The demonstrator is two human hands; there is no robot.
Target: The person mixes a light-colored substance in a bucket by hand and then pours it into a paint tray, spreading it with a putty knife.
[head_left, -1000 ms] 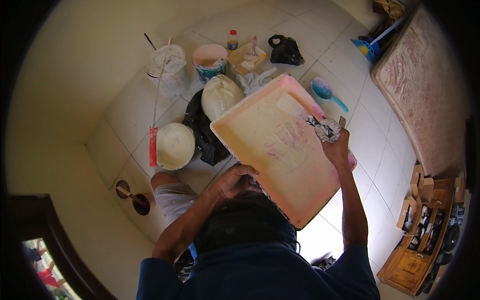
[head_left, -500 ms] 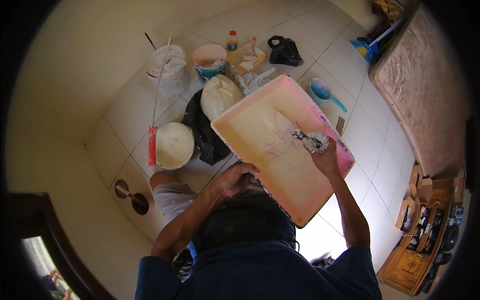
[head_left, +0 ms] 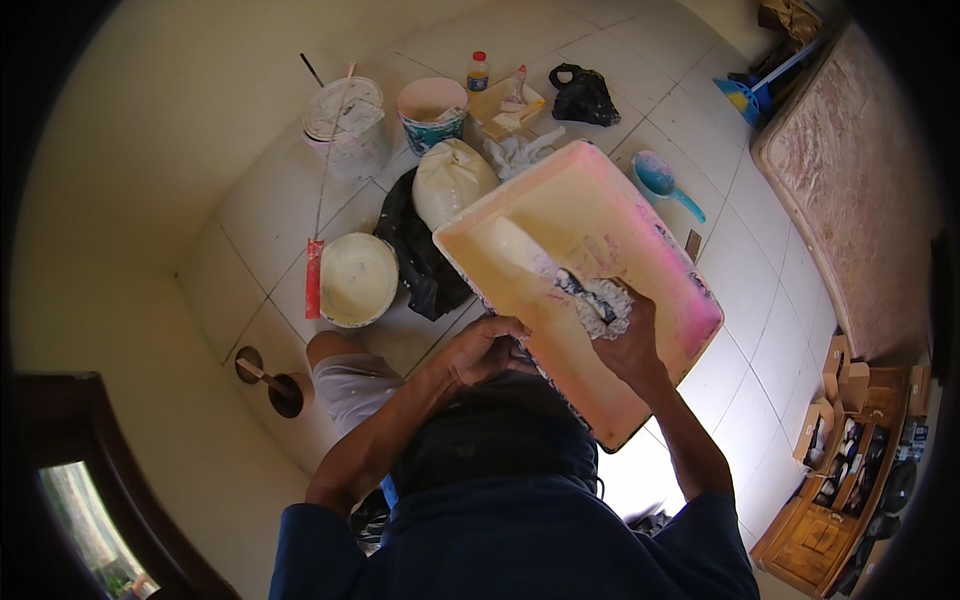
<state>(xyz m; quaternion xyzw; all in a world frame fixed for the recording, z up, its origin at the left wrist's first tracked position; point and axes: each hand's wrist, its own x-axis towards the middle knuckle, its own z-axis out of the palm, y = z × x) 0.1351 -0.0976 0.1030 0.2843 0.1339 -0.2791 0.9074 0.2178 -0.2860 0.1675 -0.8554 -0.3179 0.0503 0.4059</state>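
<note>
Seated, with a tiled floor (head_left: 765, 300) before me, I grip a paint-stained tray (head_left: 565, 345) by its edge with my left hand (head_left: 485, 352), thumb over the rim and fingers tucked beneath. My right hand (head_left: 630, 330) is closed around a scraper (head_left: 562, 277), its dark handle wrapped in a crumpled whitish clump, its pale blade against the face of the tray. The tray sits at a slant above my lap, cream across most of its surface and streaked pink along the right side. Just beyond its left edge lie a cream sack (head_left: 455, 185) and black plastic (head_left: 418, 255); next to them stands a tub (head_left: 350, 323) of pale paint, a red-handled rod (head_left: 313, 280) beside it. A whitish bucket (head_left: 352, 160), a teal bucket (head_left: 435, 133) and a red-capped bottle (head_left: 478, 72) stand farther back, near a small yellowish tray (head_left: 490, 100) holding a brush (head_left: 516, 95). A black bag (head_left: 583, 95) and a blue dipper (head_left: 665, 183) rest on the tiles, while a mattress (head_left: 850, 180) and a wooden cabinet (head_left: 825, 525) occupy the right side of the room.
</note>
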